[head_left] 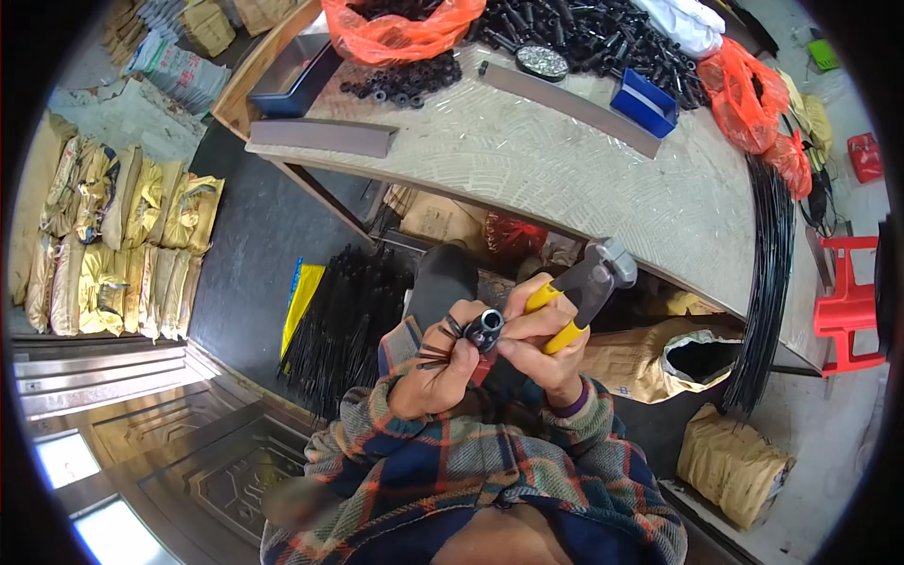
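My left hand [441, 363] pinches a small black tubular part [488, 328] in its fingertips, with several thin black rings or bands looped around its fingers. My right hand [537, 341] grips yellow-handled end-cutting pliers [586, 284], the dark steel head pointing up and to the right, and its thumb also touches the black part. Both hands meet close together in front of my chest, over plaid sleeves.
A pale workbench [565, 169] holds piles of black cylindrical parts [584, 33], an orange bag [400, 33], a blue bin [645, 102], a grey tray [292, 75] and metal bars. Black rods [348, 320] lie below; sacks [113, 245] sit left; a red stool [847, 301] stands right.
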Tool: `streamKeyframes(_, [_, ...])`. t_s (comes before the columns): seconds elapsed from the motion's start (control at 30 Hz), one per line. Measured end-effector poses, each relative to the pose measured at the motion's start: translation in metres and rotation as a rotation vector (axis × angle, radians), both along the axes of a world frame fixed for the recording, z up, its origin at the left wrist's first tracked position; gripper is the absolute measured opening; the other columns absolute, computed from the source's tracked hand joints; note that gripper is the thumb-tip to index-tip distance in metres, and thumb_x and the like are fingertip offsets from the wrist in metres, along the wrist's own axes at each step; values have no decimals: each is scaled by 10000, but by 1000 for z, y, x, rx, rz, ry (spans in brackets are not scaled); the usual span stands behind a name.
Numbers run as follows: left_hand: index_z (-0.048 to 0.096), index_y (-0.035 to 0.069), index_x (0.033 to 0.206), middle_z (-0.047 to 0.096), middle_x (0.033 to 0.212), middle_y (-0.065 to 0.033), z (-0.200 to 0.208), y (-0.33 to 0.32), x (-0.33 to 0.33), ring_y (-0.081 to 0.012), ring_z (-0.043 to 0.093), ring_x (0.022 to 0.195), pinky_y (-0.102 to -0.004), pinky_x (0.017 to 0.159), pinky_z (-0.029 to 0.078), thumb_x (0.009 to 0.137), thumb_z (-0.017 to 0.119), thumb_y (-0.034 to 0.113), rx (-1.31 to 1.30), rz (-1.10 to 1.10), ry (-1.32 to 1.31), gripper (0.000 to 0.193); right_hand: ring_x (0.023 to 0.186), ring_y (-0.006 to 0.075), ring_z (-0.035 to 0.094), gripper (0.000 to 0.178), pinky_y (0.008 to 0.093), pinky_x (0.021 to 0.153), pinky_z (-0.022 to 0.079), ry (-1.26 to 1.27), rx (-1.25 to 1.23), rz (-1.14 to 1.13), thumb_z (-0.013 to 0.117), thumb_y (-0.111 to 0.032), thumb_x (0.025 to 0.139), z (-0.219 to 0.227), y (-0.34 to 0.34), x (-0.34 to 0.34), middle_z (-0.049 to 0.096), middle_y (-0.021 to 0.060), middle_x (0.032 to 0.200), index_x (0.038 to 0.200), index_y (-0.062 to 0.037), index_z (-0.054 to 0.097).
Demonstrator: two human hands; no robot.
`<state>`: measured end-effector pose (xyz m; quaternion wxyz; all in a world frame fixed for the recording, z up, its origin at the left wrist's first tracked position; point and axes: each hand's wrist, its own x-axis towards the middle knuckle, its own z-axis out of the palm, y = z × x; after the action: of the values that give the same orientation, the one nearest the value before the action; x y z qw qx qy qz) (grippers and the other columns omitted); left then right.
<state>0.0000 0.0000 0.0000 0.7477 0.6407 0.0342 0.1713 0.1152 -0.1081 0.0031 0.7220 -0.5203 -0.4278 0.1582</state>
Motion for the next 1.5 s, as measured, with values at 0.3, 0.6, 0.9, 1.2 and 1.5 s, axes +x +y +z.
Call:
streamKeyframes(0.3, [456,-9,1100,502,908,-59,-5,0,2,-120,455,814,-247,731,378,915,401,331,26,39,-68,391,695,152,511,131,258,609,401,34,43,-10,680,9,609,3,1,1,545,103,802,725,-39,642])
streamKeyframes(0.6, [504,-17,978,543,843,-98,4,-2,3,-163,510,724,-258,669,399,900,410,347,149,123,-9,384,738,171,510,138,272,640,403,-56,4,41,677,31,613,7,-4,6,540,107,822,734,-22,636])
streamKeyframes(0.9, [420,-17,1081,468,976,-100,2,-1,0,-152,423,861,-275,800,342,930,396,342,68,-11,-63,391,710,172,528,158,276,628,417,-113,5,109,688,35,598,12,-3,14,561,111,796,736,-19,631])
streamKeyframes(1.2, [424,-13,1086,450,975,-78,-3,-1,-4,-136,397,845,-271,779,338,935,395,318,-38,-60,-55,365,729,177,537,164,277,634,428,-54,-10,123,679,45,595,15,-4,10,564,110,805,738,-20,632])
streamKeyframes(1.5, [432,6,1092,447,945,-68,-10,-1,-10,-136,407,834,-258,761,350,912,373,132,84,32,-41,227,704,179,549,152,287,602,419,-72,-104,92,661,58,613,23,-5,6,568,96,797,746,-11,636])
